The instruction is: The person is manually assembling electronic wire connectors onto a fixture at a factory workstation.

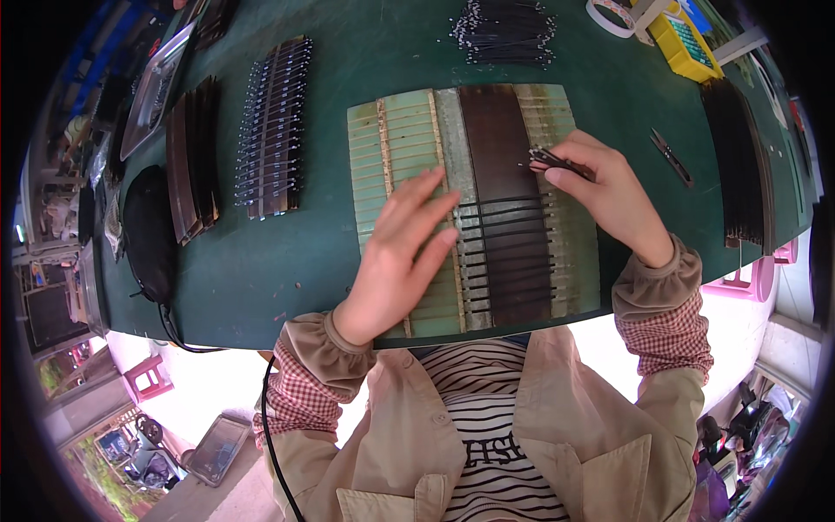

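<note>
A pale green slotted board [366, 165] lies on the green table in front of me. Down its middle runs a dark brown strip [497, 139], crossed in its nearer half by several short black wires [515, 252] set side by side. My left hand [398, 252] rests over the board's left part, fingers stretched and apart, the fingertips close to the left ends of the wires. Above the board's right edge, my right hand [609, 178] pinches a small bunch of black wires [557, 163] with light tips between thumb and fingers.
A heap of black wires [504, 33] lies at the back. Wired strips [277, 130], brown strips [193, 161] and a black pouch-like object [150, 230] are at left. Tweezers or snips [671, 157], dark strips [735, 165], a yellow bin [683, 48] and a tape roll [611, 16] occupy the right.
</note>
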The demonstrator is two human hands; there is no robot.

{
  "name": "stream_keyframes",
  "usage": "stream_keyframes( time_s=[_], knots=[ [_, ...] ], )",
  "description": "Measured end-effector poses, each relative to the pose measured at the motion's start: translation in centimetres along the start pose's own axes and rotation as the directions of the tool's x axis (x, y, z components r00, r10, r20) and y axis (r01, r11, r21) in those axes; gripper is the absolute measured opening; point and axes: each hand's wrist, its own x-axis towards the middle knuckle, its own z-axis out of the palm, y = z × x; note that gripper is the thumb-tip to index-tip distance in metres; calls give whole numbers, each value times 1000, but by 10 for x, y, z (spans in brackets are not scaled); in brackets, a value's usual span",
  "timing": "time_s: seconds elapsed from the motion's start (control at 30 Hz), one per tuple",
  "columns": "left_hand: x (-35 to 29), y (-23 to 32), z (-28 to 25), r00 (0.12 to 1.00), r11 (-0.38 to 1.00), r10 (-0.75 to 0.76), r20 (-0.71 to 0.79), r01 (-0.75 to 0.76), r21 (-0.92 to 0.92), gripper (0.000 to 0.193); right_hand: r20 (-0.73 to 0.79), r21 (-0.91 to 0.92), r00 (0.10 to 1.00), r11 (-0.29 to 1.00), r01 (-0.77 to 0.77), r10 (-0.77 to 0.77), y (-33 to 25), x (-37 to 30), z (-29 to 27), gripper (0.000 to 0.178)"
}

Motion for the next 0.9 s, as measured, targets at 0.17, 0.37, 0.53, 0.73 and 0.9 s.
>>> stream_keyframes(
  time_s=[0.17, 0.37, 0.53, 0.73, 0.9],
  knots=[
    [11, 8, 4, 976, 845, -207, 63, 211, -491, 21, 261, 397, 961, 898, -192, 91, -32, 10, 5, 14],
    [10, -5, 7, 965, 794, -255, 61, 245, -556, 13, 277, 337, 957, 924, -180, 85, -20, 16, 10, 16],
    [8, -10, 1, 990, 984, -103, -97, 87, -158, 11, 257, 314, 954, 920, -235, 156, -6, 19, 8, 17],
    [8, -12, 2, 990, 992, -83, -118, 71, -104, 10, 245, 226, 956, 950, -218, 161, 0, 19, 15, 16],
    [8, -12, 4, 997, 1000, -4, -72, 5, 13, 21, 211, 135, 967, 976, -172, 142, -3, 19, 19, 17]
  ],
)
